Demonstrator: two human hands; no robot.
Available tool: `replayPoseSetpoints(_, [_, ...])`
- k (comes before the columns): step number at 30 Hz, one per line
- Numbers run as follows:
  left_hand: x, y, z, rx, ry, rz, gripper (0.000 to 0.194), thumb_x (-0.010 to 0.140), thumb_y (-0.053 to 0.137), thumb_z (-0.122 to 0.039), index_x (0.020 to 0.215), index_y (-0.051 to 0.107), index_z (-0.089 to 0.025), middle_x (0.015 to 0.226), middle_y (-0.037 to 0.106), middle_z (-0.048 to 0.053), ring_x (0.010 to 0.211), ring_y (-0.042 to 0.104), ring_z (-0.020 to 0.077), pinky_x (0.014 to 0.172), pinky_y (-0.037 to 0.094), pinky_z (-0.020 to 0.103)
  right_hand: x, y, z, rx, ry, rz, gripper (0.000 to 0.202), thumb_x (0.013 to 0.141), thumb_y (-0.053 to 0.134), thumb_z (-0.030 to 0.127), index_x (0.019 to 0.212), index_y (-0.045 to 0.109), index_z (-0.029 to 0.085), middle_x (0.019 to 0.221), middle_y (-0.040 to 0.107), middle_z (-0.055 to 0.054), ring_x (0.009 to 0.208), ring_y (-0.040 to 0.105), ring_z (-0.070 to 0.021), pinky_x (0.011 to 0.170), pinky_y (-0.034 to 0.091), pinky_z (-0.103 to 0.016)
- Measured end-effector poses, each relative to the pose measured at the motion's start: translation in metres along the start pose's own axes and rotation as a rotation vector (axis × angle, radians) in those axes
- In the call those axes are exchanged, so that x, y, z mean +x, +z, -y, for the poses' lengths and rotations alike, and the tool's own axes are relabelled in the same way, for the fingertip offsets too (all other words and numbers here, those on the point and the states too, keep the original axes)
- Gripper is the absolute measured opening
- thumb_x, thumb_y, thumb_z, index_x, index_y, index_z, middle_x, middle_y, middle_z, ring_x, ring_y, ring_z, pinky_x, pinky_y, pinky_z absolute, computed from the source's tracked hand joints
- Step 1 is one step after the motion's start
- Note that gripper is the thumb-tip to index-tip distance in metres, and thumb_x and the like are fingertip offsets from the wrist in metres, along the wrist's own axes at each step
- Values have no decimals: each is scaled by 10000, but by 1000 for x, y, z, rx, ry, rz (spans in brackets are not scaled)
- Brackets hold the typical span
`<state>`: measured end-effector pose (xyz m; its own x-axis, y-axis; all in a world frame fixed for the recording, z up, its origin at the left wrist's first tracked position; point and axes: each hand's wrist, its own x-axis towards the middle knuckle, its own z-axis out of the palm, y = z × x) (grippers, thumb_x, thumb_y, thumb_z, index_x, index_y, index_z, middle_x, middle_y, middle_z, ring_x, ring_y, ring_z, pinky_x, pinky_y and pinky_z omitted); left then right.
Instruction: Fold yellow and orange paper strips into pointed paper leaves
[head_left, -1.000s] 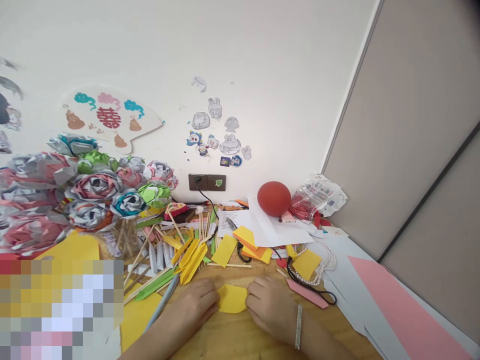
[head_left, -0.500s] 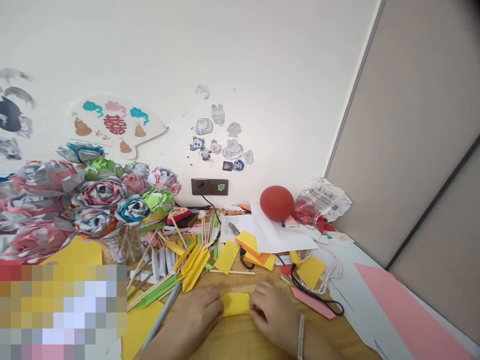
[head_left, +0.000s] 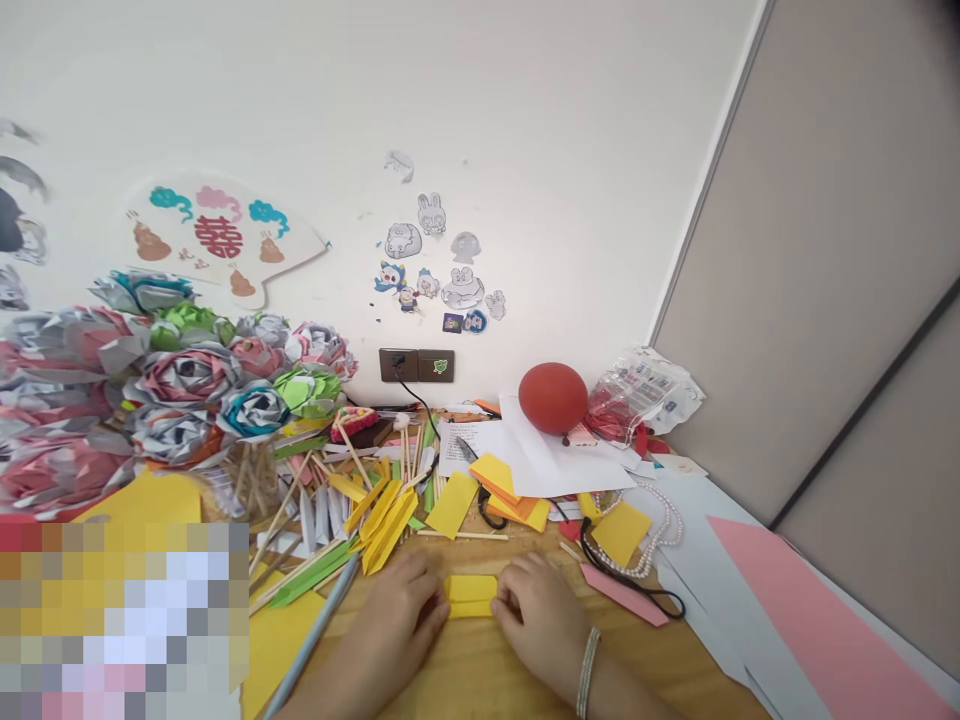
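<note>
A small yellow paper (head_left: 472, 590) lies on the wooden table between my hands, with a crease running across it and its lower strip folded. My left hand (head_left: 405, 607) pinches its left end, fingers curled. At the right end, my right hand (head_left: 541, 610) grips the paper with bent fingers; a silvery bracelet circles that wrist. The paper's two ends are hidden under my fingertips. Folded yellow paper strips (head_left: 384, 525) rest just beyond my left hand, and a pink paper strip (head_left: 624, 594) lies to the right of my right hand.
Paper flowers (head_left: 187, 380) fill the back left. Wooden sticks (head_left: 360, 450) and a grey-blue rod (head_left: 315, 635) lie on the left. Behind my hands are yellow sheets (head_left: 452, 505), scissors and a red balloon (head_left: 553, 398). A pearl string (head_left: 677, 520) lies on the right.
The yellow paper now shows a crosswise crease and a folded lower strip. Both hands still hold its ends, with the fingers slightly shifted. The view has moved a little.
</note>
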<state>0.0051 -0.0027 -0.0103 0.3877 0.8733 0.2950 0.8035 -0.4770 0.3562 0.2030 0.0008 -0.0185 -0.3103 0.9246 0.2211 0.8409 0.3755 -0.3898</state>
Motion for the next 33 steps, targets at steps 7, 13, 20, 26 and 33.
replayPoseSetpoints(7, [3,-2,-12,93,-155,40,152,796,492,-185,667,573,-184,775,576,32,799,551,207,719,408,317,-3,3,0,-28,8,-66,83,763,626,135,727,561,173,783,585,-13,775,504,-181,679,325,-283])
replayPoseSetpoints(13, [4,-3,-11,81,-214,48,72,763,549,-198,695,567,-180,777,586,27,787,554,203,704,398,299,-2,13,1,-191,-362,-88,97,874,588,309,853,647,235,749,513,-4,734,438,-163,627,285,-269])
replayPoseSetpoints(20, [5,-6,-8,55,-195,50,71,741,570,-213,677,546,-191,758,581,11,775,549,195,688,386,281,-6,-27,-12,-236,-415,122,306,821,564,180,1032,657,382,786,545,-14,753,438,-175,622,271,-282])
replayPoseSetpoints(26, [4,-4,-5,56,-183,45,78,740,573,-223,673,546,-192,756,576,9,772,548,196,690,388,282,-7,-47,-23,-198,-355,238,365,741,539,72,940,710,326,701,552,-15,695,466,-169,594,285,-270])
replayPoseSetpoints(33, [1,-1,1,47,-125,-7,112,763,589,-257,682,542,-197,750,576,6,744,545,193,662,409,285,-5,-42,-14,-82,-387,78,183,733,574,130,876,656,208,886,567,-24,850,477,-183,702,338,-294])
